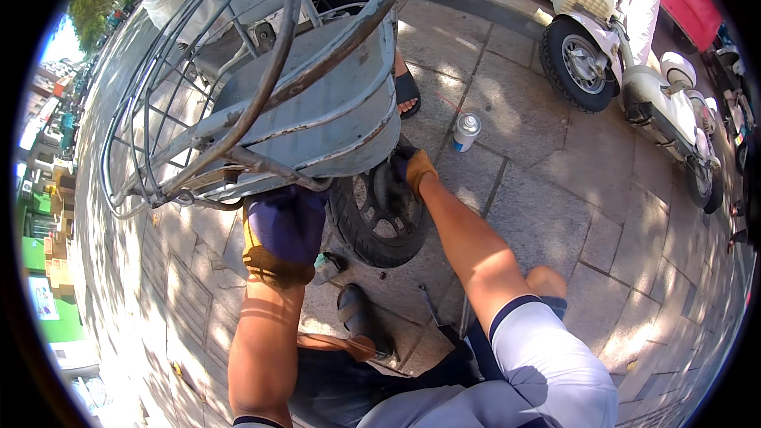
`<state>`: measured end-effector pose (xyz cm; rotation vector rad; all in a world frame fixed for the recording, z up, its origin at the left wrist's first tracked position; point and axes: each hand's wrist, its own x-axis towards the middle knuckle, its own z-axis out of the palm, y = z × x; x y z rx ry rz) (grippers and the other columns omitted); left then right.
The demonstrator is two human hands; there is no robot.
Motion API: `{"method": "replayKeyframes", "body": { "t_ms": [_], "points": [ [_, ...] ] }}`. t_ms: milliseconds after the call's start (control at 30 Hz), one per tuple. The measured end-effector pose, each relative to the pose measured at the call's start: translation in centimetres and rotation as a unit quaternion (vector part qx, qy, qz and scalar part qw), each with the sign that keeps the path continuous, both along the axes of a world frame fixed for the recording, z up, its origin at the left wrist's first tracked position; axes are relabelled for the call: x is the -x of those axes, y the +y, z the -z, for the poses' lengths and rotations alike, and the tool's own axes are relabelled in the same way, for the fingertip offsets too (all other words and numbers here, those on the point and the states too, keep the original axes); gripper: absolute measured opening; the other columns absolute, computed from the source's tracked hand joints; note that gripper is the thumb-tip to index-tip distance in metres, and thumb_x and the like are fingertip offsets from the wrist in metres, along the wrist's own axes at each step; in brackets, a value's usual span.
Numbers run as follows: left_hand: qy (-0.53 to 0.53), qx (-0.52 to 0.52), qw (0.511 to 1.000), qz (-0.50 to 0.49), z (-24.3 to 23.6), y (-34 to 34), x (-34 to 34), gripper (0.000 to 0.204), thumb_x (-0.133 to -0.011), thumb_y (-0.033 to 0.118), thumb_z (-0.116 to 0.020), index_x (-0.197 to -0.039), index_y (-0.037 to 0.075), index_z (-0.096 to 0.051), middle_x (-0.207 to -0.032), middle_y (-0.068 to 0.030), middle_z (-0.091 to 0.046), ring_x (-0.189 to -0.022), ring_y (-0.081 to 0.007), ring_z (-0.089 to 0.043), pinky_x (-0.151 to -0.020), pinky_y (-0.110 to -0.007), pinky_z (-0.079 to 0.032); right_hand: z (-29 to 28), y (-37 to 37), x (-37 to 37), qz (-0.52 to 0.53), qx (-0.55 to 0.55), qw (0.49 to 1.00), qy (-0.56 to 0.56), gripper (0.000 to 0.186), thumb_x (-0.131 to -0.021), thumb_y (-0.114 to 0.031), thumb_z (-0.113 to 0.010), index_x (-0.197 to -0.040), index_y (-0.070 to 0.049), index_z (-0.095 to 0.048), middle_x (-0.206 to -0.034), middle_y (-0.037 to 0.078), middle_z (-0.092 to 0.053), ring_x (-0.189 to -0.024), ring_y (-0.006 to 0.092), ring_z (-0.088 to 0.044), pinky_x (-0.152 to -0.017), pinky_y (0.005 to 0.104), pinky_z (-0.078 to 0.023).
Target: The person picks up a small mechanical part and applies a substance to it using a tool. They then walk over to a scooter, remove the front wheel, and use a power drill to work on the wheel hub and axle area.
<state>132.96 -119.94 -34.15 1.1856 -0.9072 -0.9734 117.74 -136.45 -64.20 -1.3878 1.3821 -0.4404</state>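
A black wheel point(382, 226) with a spoked rim stands below a worn grey scooter leg shield point(337, 103). My left hand point(285, 226), in a purple glove with a mustard cuff, is at the lower edge of the metal basket frame point(226, 143), its fingers hidden. My right hand point(414, 170), gloved in the same colours, reaches to the upper right side of the wheel, by the hub. Its fingers are out of sight behind the wheel and its own cuff. A white spray can point(466, 133) stands upright to the right of this hand.
A long metal hand tool point(430, 303) lies on the paving near my legs. A small clear and dark green object point(326, 267) lies left of the wheel. Another person's sandalled foot point(407, 95) is behind the shield. A cream scooter point(587, 47) is parked at far right.
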Motion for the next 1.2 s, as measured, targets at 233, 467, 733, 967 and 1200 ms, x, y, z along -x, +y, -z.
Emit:
{"method": "replayKeyframes", "body": {
  "t_ms": [233, 467, 733, 967, 1200],
  "points": [
    [-0.481, -0.044, 0.875, 0.029, -2.3, 0.4, 0.4, 0.044, -0.109, 0.022, -0.044, -0.151, 0.005, -0.045, -0.154, -0.0143, -0.050, -0.140, -0.0331, -0.050, -0.121, -0.054, -0.039, 2.2, 1.3, -1.6, 0.165, -0.003, 0.961, -0.224, 0.034, -0.091, -0.012, -0.071, -0.121, 0.003, -0.071, -0.110, 0.014, -0.077, -0.100, 0.0234, -0.071, -0.089, 0.0369, -0.054],
    [-0.445, -0.039, 0.894, 0.031, -2.5, -0.2, 0.9, 0.046, -0.106, 0.015, -0.052, -0.150, 0.003, -0.045, -0.154, -0.0154, -0.050, -0.138, -0.0329, -0.052, -0.119, -0.050, -0.041, 1.8, -1.1, 0.5, 0.134, -0.067, 0.957, -0.249, 0.033, -0.088, -0.006, -0.072, -0.120, 0.005, -0.071, -0.104, 0.011, -0.076, -0.088, 0.0170, -0.070, -0.076, 0.0316, -0.055],
    [-0.358, -0.015, 0.932, -0.059, -0.5, -0.1, -0.4, 0.026, -0.099, 0.003, -0.062, -0.123, -0.006, -0.063, -0.114, -0.0143, -0.073, -0.101, -0.0230, -0.072, -0.091, -0.033, -0.059, -0.3, 1.2, 2.1, 0.127, -0.144, 0.919, -0.344, 0.038, -0.092, -0.012, -0.070, -0.125, 0.006, -0.068, -0.113, 0.012, -0.075, -0.099, 0.0186, -0.070, -0.089, 0.0325, -0.055],
    [-0.060, -0.027, 0.997, -0.047, -2.2, -1.6, 1.3, 0.040, -0.098, -0.002, -0.057, -0.137, -0.007, -0.053, -0.127, -0.0184, -0.067, -0.117, -0.0256, -0.067, -0.103, -0.037, -0.055, 3.2, 5.0, 7.1, -0.093, 0.008, 0.996, 0.001, 0.037, -0.093, -0.024, -0.067, -0.117, 0.004, -0.073, -0.110, 0.017, -0.076, -0.101, 0.0265, -0.072, -0.090, 0.0389, -0.054],
    [0.314, 0.083, 0.945, 0.033, -1.3, -1.9, 0.6, 0.048, -0.105, 0.010, -0.045, -0.150, -0.005, -0.041, -0.154, -0.0228, -0.045, -0.142, -0.0365, -0.046, -0.123, -0.054, -0.036, -1.8, 5.8, 5.8, -0.161, 0.040, 0.965, 0.201, 0.031, -0.094, -0.026, -0.062, -0.112, -0.005, -0.077, -0.113, 0.021, -0.074, -0.110, 0.0379, -0.070, -0.092, 0.0444, -0.055]
  ]
}}
